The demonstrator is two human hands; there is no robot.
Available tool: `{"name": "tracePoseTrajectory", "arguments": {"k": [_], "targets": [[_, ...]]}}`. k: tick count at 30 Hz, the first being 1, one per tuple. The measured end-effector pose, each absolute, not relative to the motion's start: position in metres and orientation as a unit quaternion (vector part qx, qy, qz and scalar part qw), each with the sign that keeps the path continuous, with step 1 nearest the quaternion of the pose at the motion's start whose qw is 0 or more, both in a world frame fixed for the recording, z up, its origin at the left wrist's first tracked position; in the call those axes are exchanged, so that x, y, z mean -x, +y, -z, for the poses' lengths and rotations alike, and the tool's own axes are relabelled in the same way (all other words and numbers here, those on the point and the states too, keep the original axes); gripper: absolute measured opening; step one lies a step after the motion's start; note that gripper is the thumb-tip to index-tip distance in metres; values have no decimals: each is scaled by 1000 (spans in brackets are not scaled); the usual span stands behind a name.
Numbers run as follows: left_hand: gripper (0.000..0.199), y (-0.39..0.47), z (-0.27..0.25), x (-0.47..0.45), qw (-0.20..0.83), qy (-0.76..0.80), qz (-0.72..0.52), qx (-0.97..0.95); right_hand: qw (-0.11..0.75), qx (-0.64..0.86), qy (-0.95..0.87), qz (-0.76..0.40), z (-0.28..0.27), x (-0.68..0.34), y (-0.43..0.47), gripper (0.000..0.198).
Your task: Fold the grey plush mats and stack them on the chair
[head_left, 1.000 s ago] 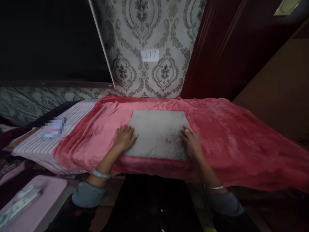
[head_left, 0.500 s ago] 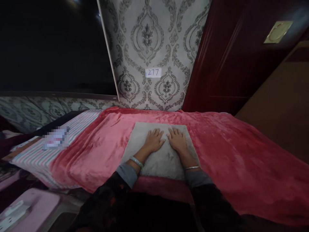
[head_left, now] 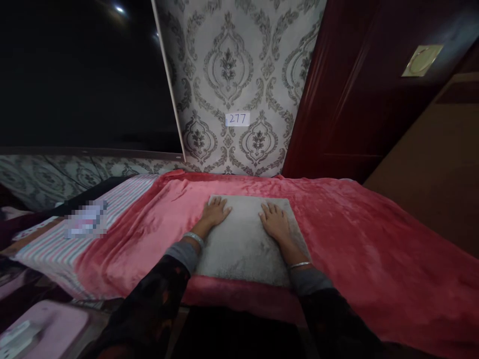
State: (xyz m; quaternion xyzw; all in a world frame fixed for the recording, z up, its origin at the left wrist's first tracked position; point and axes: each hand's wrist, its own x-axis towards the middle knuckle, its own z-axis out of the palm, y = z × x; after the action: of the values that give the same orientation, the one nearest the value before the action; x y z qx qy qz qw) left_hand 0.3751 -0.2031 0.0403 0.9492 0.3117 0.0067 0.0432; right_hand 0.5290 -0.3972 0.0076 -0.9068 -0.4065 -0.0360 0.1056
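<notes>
A grey, fuzzy, roughly square cloth (head_left: pixel 243 249) lies flat on a red plush blanket (head_left: pixel 355 249). On the cloth's far left corner rests my left hand (head_left: pixel 216 212), palm down with its fingers spread. My right hand (head_left: pixel 276 222) also lies palm down, over the right part of the cloth near its far edge, fingers apart. Neither hand grips anything. Both wrists wear a bracelet, and the sleeves are dark with grey cuffs.
A striped cloth (head_left: pixel 123 194) shows left of the blanket, with a blurred item (head_left: pixel 86 219) on it. A large dark screen (head_left: pixel 86 75) hangs at the back left. A pink stool-like surface (head_left: pixel 56 324) holds a white power strip (head_left: pixel 17 339). A dark red door (head_left: pixel 348 99) stands behind.
My left hand has slid left, from the cloth's middle to its far left corner. My right hand stays in nearly the same place on the cloth. The view has tilted up slightly.
</notes>
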Motion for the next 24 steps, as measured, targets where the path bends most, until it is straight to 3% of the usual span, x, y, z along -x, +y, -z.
{"name": "tracePoseTrajectory", "arguments": {"k": [4, 8, 16, 24], "targets": [[59, -209, -61, -390, 51, 306, 12, -951, 100, 908, -405, -37, -32, -541, -386, 52], [58, -229, -70, -420, 50, 245, -17, -968, 106, 903, -415, 14, -51, -547, -374, 52], [64, -243, -28, -440, 66, 196, -17, -978, 79, 897, -433, 31, -15, -548, -371, 54], [68, -196, -33, -423, 69, 262, 14, -962, 64, 904, -423, 7, -17, -552, -370, 55]]}}
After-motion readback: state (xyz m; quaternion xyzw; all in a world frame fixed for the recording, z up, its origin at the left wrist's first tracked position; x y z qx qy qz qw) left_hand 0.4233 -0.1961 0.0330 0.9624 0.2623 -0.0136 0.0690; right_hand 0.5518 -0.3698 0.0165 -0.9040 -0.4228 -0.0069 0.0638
